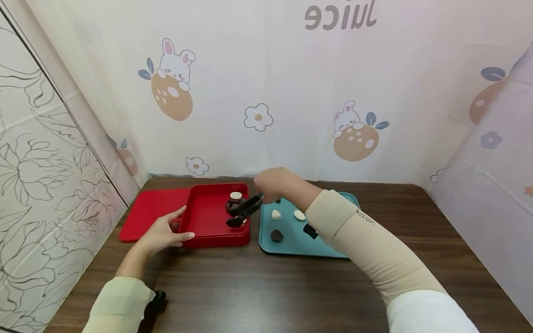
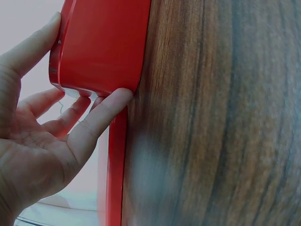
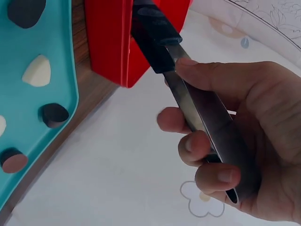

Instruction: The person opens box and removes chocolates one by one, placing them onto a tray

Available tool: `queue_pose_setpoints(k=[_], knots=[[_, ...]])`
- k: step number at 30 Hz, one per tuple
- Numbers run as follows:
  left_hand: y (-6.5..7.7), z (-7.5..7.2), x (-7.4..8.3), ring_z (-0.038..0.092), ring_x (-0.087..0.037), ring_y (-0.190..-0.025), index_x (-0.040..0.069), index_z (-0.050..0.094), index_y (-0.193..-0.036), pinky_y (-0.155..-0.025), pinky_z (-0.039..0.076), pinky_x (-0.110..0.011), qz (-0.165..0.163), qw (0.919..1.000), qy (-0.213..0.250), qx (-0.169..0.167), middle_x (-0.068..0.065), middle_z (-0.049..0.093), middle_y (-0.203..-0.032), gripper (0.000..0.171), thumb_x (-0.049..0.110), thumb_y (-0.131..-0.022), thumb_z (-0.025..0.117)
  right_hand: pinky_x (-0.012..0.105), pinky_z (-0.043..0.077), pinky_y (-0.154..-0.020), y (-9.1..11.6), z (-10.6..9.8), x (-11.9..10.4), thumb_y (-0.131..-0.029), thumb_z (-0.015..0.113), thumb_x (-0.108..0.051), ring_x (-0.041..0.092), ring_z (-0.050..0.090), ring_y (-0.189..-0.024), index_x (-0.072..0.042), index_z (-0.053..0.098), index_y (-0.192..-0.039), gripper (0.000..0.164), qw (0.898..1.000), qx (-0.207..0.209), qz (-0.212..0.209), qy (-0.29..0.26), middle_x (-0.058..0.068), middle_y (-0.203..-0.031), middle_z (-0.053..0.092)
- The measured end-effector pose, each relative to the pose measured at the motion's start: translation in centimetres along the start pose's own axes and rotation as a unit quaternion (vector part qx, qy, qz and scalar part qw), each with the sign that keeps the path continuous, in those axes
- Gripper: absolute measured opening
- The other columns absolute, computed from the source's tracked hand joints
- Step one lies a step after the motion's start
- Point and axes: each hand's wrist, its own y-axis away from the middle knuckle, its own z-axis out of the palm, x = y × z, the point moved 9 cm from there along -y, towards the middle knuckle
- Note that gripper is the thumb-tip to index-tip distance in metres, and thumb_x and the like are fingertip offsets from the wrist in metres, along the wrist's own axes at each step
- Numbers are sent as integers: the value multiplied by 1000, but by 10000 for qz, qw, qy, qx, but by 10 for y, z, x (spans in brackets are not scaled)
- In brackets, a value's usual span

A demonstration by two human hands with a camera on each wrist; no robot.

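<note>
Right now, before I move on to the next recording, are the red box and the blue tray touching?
Apart. The right wrist view shows a strip of brown table between the red box and the blue tray.

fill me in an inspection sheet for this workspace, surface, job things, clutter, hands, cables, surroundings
Surface: dark brown wood-grain table.
Job's things: red rectangular open box, with small dark and cream pieces toward its right end; teal shallow rectangular tray, bearing more pieces; flat red rectangular panel left of the box; metal tongs with black tips, tips over the box.
Clutter: small black object by the left sleeve, too unclear to name.
Left hand: touches the box's near left corner.
Right hand: grips the tongs.
Cables: nothing seen.
Surroundings: white hanging sheet printed with rabbits and flowers behind the table.
</note>
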Motion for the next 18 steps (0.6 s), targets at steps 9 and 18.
queue_pose_setpoints(k=[9, 18], knots=[[0, 1, 2, 47, -45, -117, 10, 21, -156, -72, 60, -40, -9, 10000, -13, 19, -29, 34, -144, 101, 27, -79, 83, 31, 55, -70, 0, 3, -5, -89, 67, -15, 15, 59, -80, -17, 76, -109, 22, 9998, 123, -125, 96, -1, -103, 71], [0, 1, 0, 47, -46, -118, 12, 20, -156, -72, 60, -41, -127, 9999, 64, 11, -29, 33, -145, 102, 26, -78, 84, 32, 57, -73, 4, 2, -4, -90, 69, -19, 16, 64, -88, -18, 75, -112, 23, 9990, 383, -184, 163, 0, -108, 71]])
